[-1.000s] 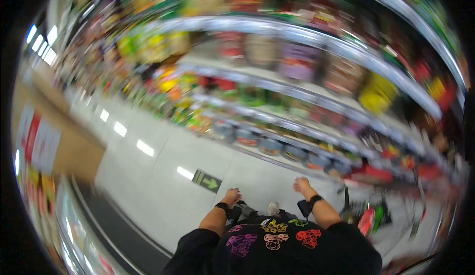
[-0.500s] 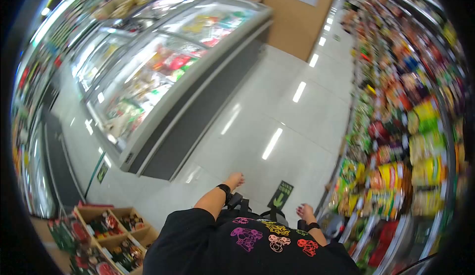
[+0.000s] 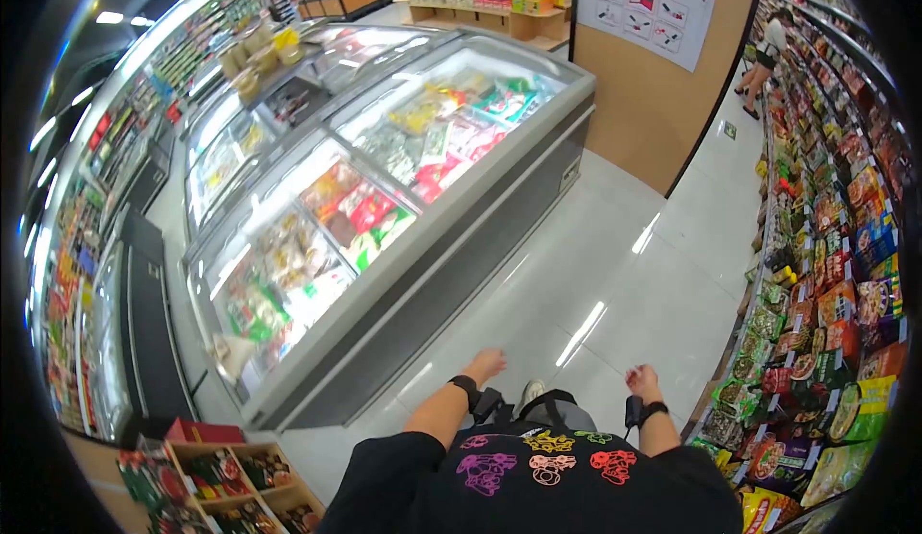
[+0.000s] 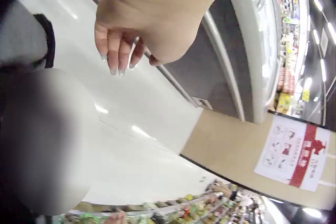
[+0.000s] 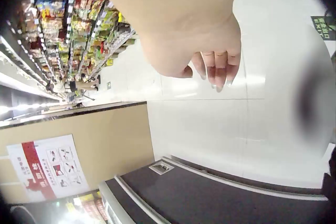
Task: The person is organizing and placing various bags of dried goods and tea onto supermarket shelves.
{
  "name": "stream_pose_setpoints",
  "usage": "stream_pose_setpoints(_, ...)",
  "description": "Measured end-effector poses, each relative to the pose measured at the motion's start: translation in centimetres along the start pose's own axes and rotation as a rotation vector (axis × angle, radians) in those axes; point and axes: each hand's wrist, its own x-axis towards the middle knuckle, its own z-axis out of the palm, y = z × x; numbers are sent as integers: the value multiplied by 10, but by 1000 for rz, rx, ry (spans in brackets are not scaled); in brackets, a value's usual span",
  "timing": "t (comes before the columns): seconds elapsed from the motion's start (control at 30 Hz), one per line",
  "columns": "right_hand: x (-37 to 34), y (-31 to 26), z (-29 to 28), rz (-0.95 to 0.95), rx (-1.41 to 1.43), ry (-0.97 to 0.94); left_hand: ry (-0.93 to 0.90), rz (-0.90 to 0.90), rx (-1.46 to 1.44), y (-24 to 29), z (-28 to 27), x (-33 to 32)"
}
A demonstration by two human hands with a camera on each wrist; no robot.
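The left hand [image 3: 484,365] hangs in front of the body at the side of the chest freezer, holding nothing. In the left wrist view that hand [image 4: 139,29] has loosely bent, relaxed fingers over the pale floor. The right hand [image 3: 643,381] is held out over the floor, nearer the shelf of packets, and is also without an object. The right wrist view shows this hand [image 5: 199,50] with its fingers drooping loosely and the thumb beside them. Neither hand touches anything.
A glass-topped chest freezer [image 3: 451,212] with frozen packets stands at the left. Behind it is a brown panel [image 3: 629,102] with a notice. Packed shelves [image 3: 831,313] line the right, where a person [image 3: 765,59] stands far down the aisle. A divided wooden bin [image 3: 182,452] is at lower left.
The view has swung left from the shelves to the freezer, which now appears larger and closer. Both hands remain in front of the body, empty.
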Motion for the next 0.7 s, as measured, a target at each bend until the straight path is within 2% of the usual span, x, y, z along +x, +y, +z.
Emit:
stream_pose_setpoints(0.03,-13,-32,37,-51,-132,79,-15,99,19,38,6,7)
stream_pose_setpoints(0.1,16,-83,93,8,-287,69,-57,298,22,102,30,36)
stream_pose_setpoints(0.13,13,-106,130,-51,-409,9,-85,237,-69,125,42,54)
stream_pose_setpoints(0.2,26,-144,200,-32,-655,-37,-131,119,-238,163,55,104)
stream_pose_setpoints(0.27,48,-172,271,-1,-827,-75,-254,69,-223,169,62,175)
stream_pose_setpoints(0.33,109,-190,319,3,-881,-113,-319,-51,-318,209,71,208)
stream_pose_setpoints(0.4,164,-209,364,-58,-905,-153,-286,-97,-345,262,64,246)
stream_pose_setpoints(0.43,227,-215,363,-257,-935,-433,-298,-111,-322,288,62,266)
stream_pose_setpoints(0.47,219,-233,407,-52,-1017,-167,-310,-124,-297,324,56,288)
stream_pose_setpoints(0.5,196,-247,445,-55,-1134,-195,-401,-101,-271,350,47,309)
stream_pose_setpoints(0.53,214,-259,467,18,-1172,-257,-466,-102,-237,380,50,327)
stream_pose_setpoints(0.6,205,-302,520,-72,-1168,-588,-575,-102,-164,450,48,360)
stream_pose_setpoints(0.7,230,-354,598,-163,-1084,-606,-679,13,-129,548,53,351)
